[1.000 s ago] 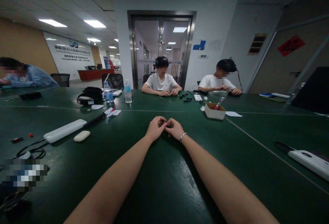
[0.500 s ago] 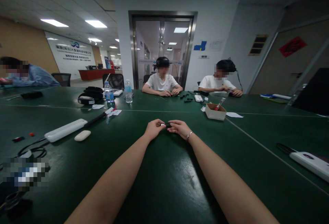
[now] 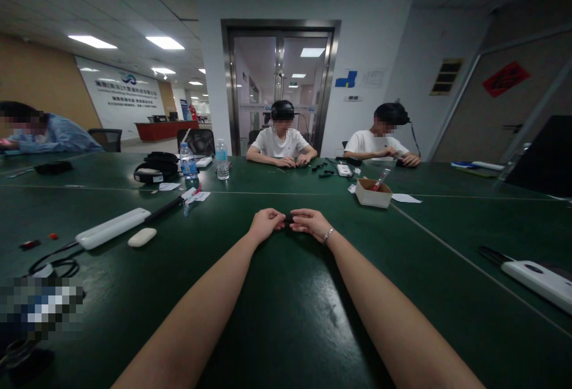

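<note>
Head view: the left hand point(image 3: 265, 223) and right hand point(image 3: 311, 222) meet fingertip to fingertip low over the green surface point(image 3: 286, 293), both pinched on a small dark part point(image 3: 288, 218) held between them (too small to make out). A cardboard box point(image 3: 373, 192) stands off to the right, a white strip point(image 3: 112, 227) and white case point(image 3: 142, 237) to the left.

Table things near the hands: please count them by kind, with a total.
Small black part held between left hand and right hand: 1
Water bottles: 2
White power strips: 2
Cardboard box: 1
White oval case: 1
Total: 7
</note>
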Available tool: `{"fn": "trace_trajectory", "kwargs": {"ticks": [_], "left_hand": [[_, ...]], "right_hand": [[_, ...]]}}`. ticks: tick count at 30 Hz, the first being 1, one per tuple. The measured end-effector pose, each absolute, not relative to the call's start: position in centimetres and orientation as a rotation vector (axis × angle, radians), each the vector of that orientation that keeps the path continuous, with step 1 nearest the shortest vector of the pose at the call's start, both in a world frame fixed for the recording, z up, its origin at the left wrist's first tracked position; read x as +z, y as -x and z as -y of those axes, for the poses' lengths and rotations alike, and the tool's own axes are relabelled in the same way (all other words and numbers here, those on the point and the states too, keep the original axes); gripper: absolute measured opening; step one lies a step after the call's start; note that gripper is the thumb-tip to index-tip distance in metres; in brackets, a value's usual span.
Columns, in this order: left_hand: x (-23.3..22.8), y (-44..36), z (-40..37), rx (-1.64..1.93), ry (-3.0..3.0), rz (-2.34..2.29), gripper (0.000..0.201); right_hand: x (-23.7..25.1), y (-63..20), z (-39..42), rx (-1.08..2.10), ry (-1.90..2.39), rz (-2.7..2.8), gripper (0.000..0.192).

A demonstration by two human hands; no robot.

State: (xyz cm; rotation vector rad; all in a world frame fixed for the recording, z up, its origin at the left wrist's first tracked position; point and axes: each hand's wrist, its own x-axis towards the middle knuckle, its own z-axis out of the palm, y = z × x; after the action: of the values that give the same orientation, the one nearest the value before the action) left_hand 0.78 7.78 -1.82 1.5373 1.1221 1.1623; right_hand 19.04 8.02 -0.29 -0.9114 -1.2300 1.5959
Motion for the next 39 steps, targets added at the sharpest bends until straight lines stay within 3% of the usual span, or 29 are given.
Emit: {"fn": "trace_trajectory", "kwargs": {"ticks": [16, 39], "left_hand": [[-1.9, -1.0, -8.2, 1.198, -1.431, -1.132, 0.021], [-1.1, -0.8, -7.8, 0.929, -1.679, -1.269, 0.041]], "right_hand": [[0.1, -18.2, -7.6, 1.553, 0.947, 1.246, 0.019], [0.2, -18.6, -7.3, 1.606, 0.873, 1.299, 0.025]]}}
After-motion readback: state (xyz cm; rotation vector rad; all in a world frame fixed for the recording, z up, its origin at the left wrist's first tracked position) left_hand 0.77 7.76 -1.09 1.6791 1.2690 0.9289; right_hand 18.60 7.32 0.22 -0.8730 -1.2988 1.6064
